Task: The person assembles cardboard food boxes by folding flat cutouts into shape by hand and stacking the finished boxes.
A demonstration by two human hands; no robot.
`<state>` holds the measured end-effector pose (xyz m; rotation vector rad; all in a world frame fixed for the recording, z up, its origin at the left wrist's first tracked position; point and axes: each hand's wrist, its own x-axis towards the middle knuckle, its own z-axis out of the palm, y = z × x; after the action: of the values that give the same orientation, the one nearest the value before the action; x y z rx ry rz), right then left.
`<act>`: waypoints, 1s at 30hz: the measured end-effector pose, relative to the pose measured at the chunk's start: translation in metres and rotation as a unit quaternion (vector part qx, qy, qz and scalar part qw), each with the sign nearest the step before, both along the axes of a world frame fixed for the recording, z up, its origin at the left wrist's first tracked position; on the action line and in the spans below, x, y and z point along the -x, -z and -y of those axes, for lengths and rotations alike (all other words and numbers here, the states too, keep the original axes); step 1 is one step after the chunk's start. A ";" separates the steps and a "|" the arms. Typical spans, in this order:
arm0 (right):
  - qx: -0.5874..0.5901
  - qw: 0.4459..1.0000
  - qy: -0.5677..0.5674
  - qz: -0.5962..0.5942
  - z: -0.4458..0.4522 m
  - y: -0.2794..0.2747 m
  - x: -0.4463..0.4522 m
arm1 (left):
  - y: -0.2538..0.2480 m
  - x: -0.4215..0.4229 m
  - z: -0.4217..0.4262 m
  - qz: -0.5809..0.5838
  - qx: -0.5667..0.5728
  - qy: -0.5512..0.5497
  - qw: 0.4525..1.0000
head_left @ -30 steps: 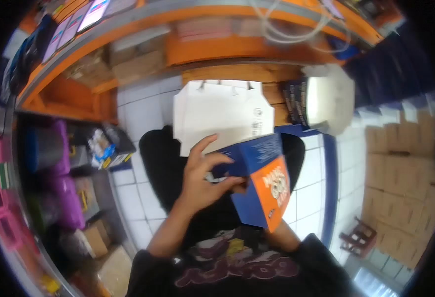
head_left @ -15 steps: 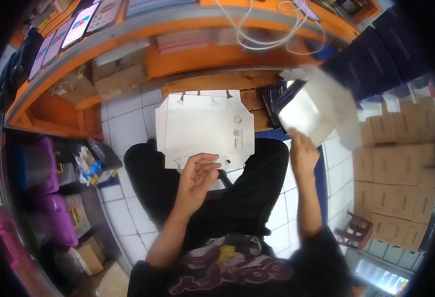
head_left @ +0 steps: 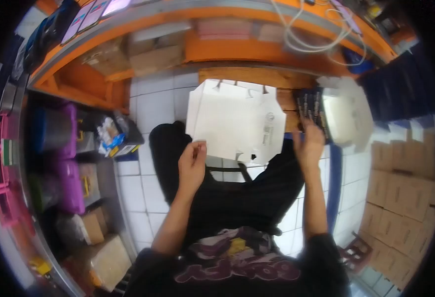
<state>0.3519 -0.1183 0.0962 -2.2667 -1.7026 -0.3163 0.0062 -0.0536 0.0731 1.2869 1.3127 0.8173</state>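
Observation:
A flat white cardboard box blank (head_left: 239,116) with cut tabs and small dark print lies over my knees, slightly turned. My left hand (head_left: 192,161) is at its lower left edge, with fingers and thumb closed on the board. My right hand (head_left: 310,146) is to the right of the blank, thumb apart from the fingers, and nothing shows in it. Its fingertips are near a row of dark boxes or packets (head_left: 312,106) with small pale lettering. Beyond them on the right lies a pile of white sheets or blanks (head_left: 346,111).
An orange bench (head_left: 227,49) with phones and a coiled white cable (head_left: 316,42) runs along the front. Stacked brown cartons (head_left: 400,188) and dark blue boxes (head_left: 395,94) stand at right. Purple bins (head_left: 71,185) fill the left shelf.
My right hand has let go of the pale, dark-edged piece and moved left toward the blank. My left hand has closed on the blank's lower left edge. The view has shifted.

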 end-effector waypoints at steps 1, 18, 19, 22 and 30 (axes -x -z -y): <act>0.107 0.992 -0.045 -0.048 0.002 0.007 0.025 | 0.014 -0.002 -0.011 -0.066 -0.055 -0.028 0.996; 0.273 0.904 -0.229 -0.235 -0.023 0.097 0.106 | 0.048 -0.029 -0.045 -0.382 -0.023 0.010 0.924; 0.272 0.904 -0.229 -0.237 -0.022 0.098 0.108 | 0.049 -0.028 -0.046 -0.384 -0.024 0.011 0.923; 0.256 0.914 -0.219 -0.225 -0.021 0.097 0.114 | 0.054 -0.026 -0.048 -0.401 -0.002 0.039 0.915; 0.223 0.886 -0.211 -0.347 -0.024 0.101 0.116 | 0.065 -0.009 -0.055 -0.235 0.026 -0.017 0.971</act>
<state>0.2362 -0.0944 -0.0049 -1.8147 -1.8763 0.9531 0.0154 0.0018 0.0086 1.4738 1.7204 0.5096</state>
